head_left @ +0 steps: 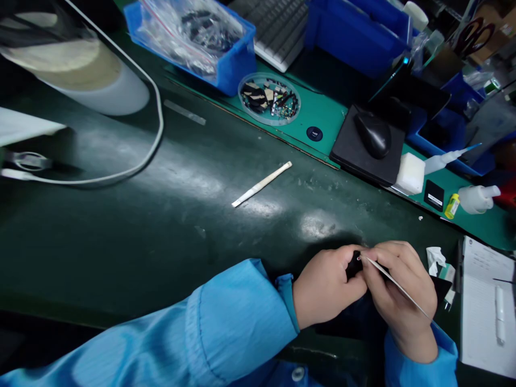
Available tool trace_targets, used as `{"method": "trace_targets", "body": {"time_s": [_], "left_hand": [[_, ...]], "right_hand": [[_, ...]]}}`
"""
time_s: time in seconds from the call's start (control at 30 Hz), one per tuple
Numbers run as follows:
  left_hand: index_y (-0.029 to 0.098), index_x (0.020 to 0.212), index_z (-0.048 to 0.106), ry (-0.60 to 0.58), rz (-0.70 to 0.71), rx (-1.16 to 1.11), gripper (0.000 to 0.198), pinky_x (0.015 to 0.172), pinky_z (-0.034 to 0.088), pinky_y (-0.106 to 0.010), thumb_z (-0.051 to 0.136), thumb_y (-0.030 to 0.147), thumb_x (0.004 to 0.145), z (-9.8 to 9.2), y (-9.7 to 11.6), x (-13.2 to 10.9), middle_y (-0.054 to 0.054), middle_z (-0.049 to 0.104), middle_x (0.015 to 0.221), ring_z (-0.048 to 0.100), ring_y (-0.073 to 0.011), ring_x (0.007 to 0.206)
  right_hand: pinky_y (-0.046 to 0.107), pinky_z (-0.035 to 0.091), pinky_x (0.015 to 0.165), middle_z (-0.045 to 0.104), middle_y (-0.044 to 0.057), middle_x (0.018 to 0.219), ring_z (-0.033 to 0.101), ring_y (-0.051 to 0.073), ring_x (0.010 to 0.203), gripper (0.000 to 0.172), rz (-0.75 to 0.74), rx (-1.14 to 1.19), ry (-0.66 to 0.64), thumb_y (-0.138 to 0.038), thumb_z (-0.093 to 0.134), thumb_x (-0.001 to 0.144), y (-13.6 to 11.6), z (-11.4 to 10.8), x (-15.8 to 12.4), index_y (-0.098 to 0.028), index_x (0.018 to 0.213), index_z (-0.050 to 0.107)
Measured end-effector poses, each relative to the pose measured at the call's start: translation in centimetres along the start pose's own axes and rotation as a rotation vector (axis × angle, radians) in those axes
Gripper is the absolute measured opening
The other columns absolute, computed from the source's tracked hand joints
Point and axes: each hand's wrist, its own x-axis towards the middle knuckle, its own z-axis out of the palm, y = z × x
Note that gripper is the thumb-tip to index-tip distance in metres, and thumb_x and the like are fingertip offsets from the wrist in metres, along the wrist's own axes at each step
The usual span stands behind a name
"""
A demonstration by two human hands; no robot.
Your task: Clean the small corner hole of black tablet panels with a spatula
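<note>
Pinching a small black piece (353,266) between thumb and curled fingers, the left hand (328,287) meets the right hand (403,293) at the near right of the bench (121,236). The right hand, closed narrowly, holds a thin pale stick (387,274) pen-fashion, its tip at the piece; whether they touch I cannot tell. Pressing too hard could make the stick skid and scratch the piece or jab the left hand; a loose pinch might let the piece turn or drop. Farther left, a pale rod (262,184) lies apart, with a round dish (262,121) of small parts (288,105) beyond.
</note>
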Motion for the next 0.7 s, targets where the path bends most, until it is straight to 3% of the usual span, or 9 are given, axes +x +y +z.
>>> {"method": "trace_targets", "body": {"time_s": [0.7], "left_hand": [[0.019, 0.101, 0.075, 0.001, -0.010, 0.002, 0.020, 0.074, 0.054, -0.031, 0.061, 0.018, 0.086, -0.01, 0.00, -0.08, -0.003, 0.079, 0.088, 0.073, -0.0218, 0.079]], "right_hand": [[0.039, 0.052, 0.077, 0.067, 0.006, 0.098, 0.062, 0.019, 0.089, 0.024, -0.005, 0.008, -0.014, 0.000, 0.071, 0.090, 0.18, -0.11, -0.15, -0.016, 0.109, 0.069]]}}
